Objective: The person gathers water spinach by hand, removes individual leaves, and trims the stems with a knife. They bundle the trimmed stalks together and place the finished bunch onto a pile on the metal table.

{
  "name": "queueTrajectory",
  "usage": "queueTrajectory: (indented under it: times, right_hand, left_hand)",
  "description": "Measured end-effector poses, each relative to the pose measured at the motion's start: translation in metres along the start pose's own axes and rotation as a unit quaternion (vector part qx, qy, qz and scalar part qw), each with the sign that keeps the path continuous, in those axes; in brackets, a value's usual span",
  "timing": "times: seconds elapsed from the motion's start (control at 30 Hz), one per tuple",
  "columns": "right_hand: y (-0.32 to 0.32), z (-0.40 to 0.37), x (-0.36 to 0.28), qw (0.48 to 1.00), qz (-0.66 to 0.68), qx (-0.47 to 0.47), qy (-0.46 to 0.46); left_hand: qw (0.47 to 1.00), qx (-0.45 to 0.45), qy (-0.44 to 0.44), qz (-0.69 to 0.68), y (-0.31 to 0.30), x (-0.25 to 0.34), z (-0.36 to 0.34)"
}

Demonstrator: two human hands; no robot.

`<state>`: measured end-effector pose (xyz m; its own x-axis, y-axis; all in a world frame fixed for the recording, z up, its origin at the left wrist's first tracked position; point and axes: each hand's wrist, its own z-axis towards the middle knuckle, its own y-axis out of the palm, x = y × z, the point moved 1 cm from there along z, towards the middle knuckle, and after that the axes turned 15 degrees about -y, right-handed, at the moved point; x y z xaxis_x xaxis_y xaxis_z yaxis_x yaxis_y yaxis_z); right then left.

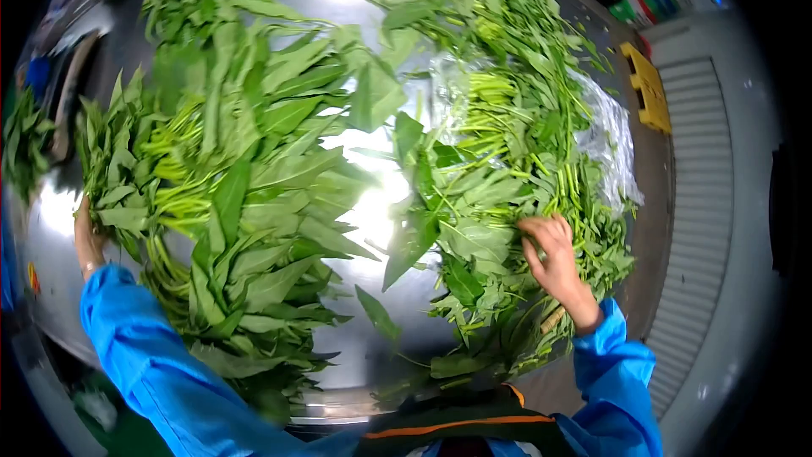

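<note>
On the left, my left hand [88, 235] is at a bunch of water spinach [123, 148] and appears to grip it. Leaves cover those fingers. Right beside it lies a broad row of water spinach bunches [262, 169], pale stems toward the left and long leaves toward the middle. Over on the other side, my right hand [554, 258] rests low over a loose heap of water spinach [482, 245]. Its fingers are bent, with a small gap between thumb and forefinger, and no stem shows between them.
A metal table [406, 326] carries the greens. Clear plastic film [613, 144] sticks out from under the right heap. Beyond the right edge stand a yellow plastic piece [647, 89] and a ribbed grey panel [698, 203]. More greens [24, 140] lie at far left.
</note>
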<state>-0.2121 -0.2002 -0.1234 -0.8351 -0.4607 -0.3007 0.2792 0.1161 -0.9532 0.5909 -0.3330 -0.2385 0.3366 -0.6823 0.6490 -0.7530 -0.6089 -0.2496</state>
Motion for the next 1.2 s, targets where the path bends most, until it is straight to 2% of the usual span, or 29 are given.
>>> queueTrajectory:
  times: [0.03,0.1,0.13,0.17,0.2,0.23,0.27,0.3,0.37,0.4,0.43,0.47,0.5,0.53,0.57,0.6,0.63,0.67,0.73,0.77,0.83,0.9,0.93,0.97,1.0,1.03,1.1,1.13,1.2]
  right_hand:
    - [0.004,0.004,0.004,1.0,0.0,-0.006,0.003]
    - [0.005,0.002,0.002,1.0,-0.004,-0.004,-0.019]
    - [0.008,-0.008,-0.003,1.0,0.01,0.001,-0.02]
    - [0.012,-0.021,-0.008,0.999,0.026,0.008,-0.023]
    - [0.016,-0.041,-0.015,0.999,0.043,-0.013,-0.011]
    - [0.02,-0.061,-0.023,0.999,0.044,-0.023,-0.009]
    - [0.025,-0.084,-0.028,0.998,0.054,-0.018,-0.002]
    - [0.027,-0.103,-0.031,0.998,0.063,-0.014,0.001]
    - [0.025,-0.123,-0.031,0.993,0.067,0.083,0.054]
    - [0.026,-0.13,-0.026,0.984,0.074,0.138,0.09]
    - [0.028,-0.137,-0.021,0.969,0.084,0.194,0.128]
    - [0.026,-0.141,-0.015,0.962,0.075,0.211,0.158]
    - [0.021,-0.147,-0.006,0.961,0.062,0.202,0.179]
    - [0.018,-0.159,0.005,0.964,0.027,0.205,0.169]
    - [0.017,-0.178,0.018,0.964,-0.01,0.208,0.163]
    - [0.014,-0.2,0.031,0.957,-0.011,0.214,0.197]
    - [0.013,-0.224,0.045,0.948,-0.013,0.217,0.232]
    - [0.015,-0.247,0.059,0.933,-0.002,0.238,0.27]
    - [0.012,-0.266,0.086,0.933,-0.024,0.232,0.273]
    - [0.009,-0.265,0.099,0.933,-0.023,0.24,0.267]
    - [0.005,-0.251,0.127,0.932,-0.143,0.235,0.235]
    - [-0.004,-0.261,0.167,0.95,-0.134,0.068,0.272]
    - [-0.016,-0.266,0.183,0.953,-0.107,0.06,0.278]
    - [-0.036,-0.269,0.188,0.951,-0.038,0.134,0.277]
    - [-0.058,-0.274,0.189,0.928,0.136,0.174,0.301]
    - [-0.079,-0.28,0.188,0.873,0.306,0.21,0.318]
    - [-0.119,-0.29,0.175,0.796,0.484,0.211,0.297]
    - [-0.132,-0.294,0.172,0.75,0.566,0.21,0.27]
    - [-0.149,-0.29,0.159,0.82,0.513,0.076,0.243]
  left_hand:
    - [0.989,0.1,-0.071,0.076,-0.003,-0.01,0.012]
    - [0.991,0.062,-0.12,0.025,-0.022,-0.01,0.047]
    - [0.997,0.019,-0.052,0.062,-0.049,-0.004,0.078]
    - [0.961,0.212,0.057,0.168,-0.039,0.009,0.061]
    - [0.866,0.393,0.169,0.26,-0.022,0.03,0.028]
    - [0.716,0.55,0.277,0.329,-0.004,0.049,0.004]
    - [0.805,0.35,0.394,0.272,0.018,0.064,0.002]
    - [0.785,0.274,0.489,0.263,0.082,0.048,-0.079]
    - [0.724,0.068,0.639,0.251,0.21,0.015,-0.243]
    - [0.665,0.011,0.677,0.316,0.249,-0.019,-0.277]
    - [0.634,-0.023,0.695,0.339,0.29,-0.06,-0.344]
    - [0.666,-0.151,0.622,0.382,0.313,-0.099,-0.378]
    - [0.656,-0.183,0.62,0.389,0.337,-0.148,-0.386]
    - [0.678,-0.175,0.549,0.457,0.347,-0.2,-0.408]
    - [0.714,-0.221,0.534,0.396,0.359,-0.265,-0.408]
    - [0.737,-0.29,0.383,0.475,0.355,-0.313,-0.431]
    - [0.696,-0.293,0.433,0.493,0.344,-0.354,-0.465]
    - [0.651,-0.265,0.555,0.445,0.33,-0.383,-0.506]
    - [0.625,-0.479,0.403,0.467,0.329,-0.44,-0.559]
    - [0.584,-0.481,0.417,0.504,0.333,-0.454,-0.592]
    - [0.552,-0.505,0.493,0.444,0.365,-0.465,-0.625]
    - [0.55,-0.515,0.504,0.422,0.396,-0.444,-0.638]
    - [0.58,-0.503,0.52,0.375,0.409,-0.433,-0.633]
    - [0.609,-0.488,0.531,0.328,0.417,-0.421,-0.623]
    - [0.652,-0.473,0.471,0.36,0.418,-0.404,-0.614]
    - [0.689,-0.454,0.407,0.391,0.42,-0.386,-0.609]
    - [0.722,-0.438,0.37,0.388,0.43,-0.374,-0.612]
    - [0.752,-0.503,0.282,0.32,0.44,-0.372,-0.626]
    - [0.785,-0.579,0.116,0.187,0.463,-0.37,-0.662]
